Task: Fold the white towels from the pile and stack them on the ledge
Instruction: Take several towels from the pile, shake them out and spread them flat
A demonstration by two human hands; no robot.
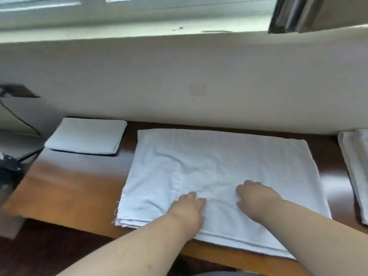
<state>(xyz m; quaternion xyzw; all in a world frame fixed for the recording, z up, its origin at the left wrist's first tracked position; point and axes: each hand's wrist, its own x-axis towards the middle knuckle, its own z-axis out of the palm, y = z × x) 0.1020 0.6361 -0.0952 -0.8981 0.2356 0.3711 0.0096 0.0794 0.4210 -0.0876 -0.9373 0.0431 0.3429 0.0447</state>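
Fingers (194, 198) of the left hand (187, 209) lie fairly straight and pressed flat on the cloth, grasping nothing; those of the right hand (255, 198) are bent at the knuckles with the tips down on the fabric, and no fold of cloth is seen pinched between them.

The wooden table (65, 188) carries the work. The half-folded towel (219, 168) lies spread on it in several layers, its far edge near the wall (179, 76), its near edge overhanging the table front. A folded towel (85, 135) sits well apart at the left rear corner. More white cloth (356, 166), likely the pile, lies at the right edge, partly out of view.

Risks, in the inspector's judgement:
- The overhanging near edge could drag the layers off the table if the palms lift together.
- Creases near the middle may be locked in if the next fold is made before smoothing.
- Uneven layers at the frayed left corner may shift and give a crooked fold.

Pose: both forearms reach forward from below, palms down, hands just beside each other near the towel's front centre, the right set slightly further forward.
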